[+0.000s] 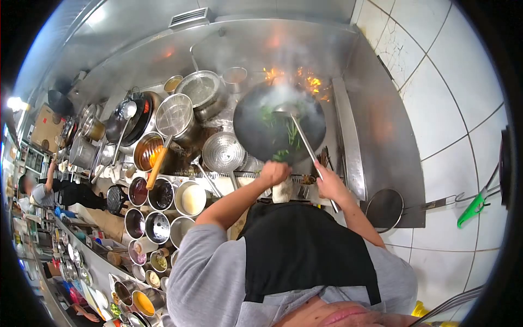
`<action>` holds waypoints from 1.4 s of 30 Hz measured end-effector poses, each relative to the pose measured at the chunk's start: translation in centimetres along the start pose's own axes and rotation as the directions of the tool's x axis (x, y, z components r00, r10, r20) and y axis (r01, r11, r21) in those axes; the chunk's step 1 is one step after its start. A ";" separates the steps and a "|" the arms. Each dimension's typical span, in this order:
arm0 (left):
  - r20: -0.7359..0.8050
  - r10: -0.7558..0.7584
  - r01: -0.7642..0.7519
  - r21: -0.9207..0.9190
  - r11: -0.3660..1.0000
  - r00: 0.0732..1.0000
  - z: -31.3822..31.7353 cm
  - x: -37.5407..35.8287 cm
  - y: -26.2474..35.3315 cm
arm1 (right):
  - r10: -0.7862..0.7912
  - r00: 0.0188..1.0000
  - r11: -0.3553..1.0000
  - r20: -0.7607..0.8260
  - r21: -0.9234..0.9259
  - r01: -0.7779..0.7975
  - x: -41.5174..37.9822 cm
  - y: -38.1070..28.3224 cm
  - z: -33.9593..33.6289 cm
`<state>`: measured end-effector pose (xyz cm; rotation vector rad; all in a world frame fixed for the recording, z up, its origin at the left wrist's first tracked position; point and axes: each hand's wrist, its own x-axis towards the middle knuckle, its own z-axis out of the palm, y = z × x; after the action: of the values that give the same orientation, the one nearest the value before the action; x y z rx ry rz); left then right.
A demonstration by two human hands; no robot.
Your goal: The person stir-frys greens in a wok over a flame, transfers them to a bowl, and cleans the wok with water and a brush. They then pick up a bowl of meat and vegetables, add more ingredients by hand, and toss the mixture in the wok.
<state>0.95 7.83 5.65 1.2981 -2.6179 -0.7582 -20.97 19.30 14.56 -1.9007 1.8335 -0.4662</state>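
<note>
A dark wok (250, 131) sits over the burner, steaming, with flames behind its far rim. Green leafy vegetables (291, 133) lie in it. My left hand (275, 173) is closed at the wok's near edge, and a pale cloth (282, 192) hangs just below the fist; the exact hold is hidden. My right hand (331, 184) is wrapped around the long handle of a metal ladle (305, 136). The ladle's bowl is inside the wok, above the greens.
Left of the wok are a perforated strainer (223, 152), a mesh strainer (174, 114) and a pot of amber liquid (148, 151). Several sauce pots (190, 199) stand nearer. A round mesh skimmer (384, 210) hangs at right. Another person (65, 193) stands far left.
</note>
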 end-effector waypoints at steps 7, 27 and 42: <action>-0.282 0.108 -0.085 0.092 0.992 0.953 -4.0 2.3 0.5 | -0.025 0.989 0.987 0.147 0.159 0.002 -1.2 1.1 -3.0; -0.050 0.074 -0.070 0.082 0.994 0.996 1.5 -2.0 -0.7 | 0.002 1.000 0.973 -0.020 0.231 0.002 -3.9 1.6 -1.7; -0.153 -0.301 0.250 -0.283 0.926 0.941 8.7 -2.9 -2.0 | 0.184 0.981 0.880 -0.063 0.454 -0.136 3.8 8.5 2.1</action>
<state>1.41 12.40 -2.56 1.5880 -2.1253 -0.9258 -26.78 15.60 7.91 -1.4236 1.7399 -0.8621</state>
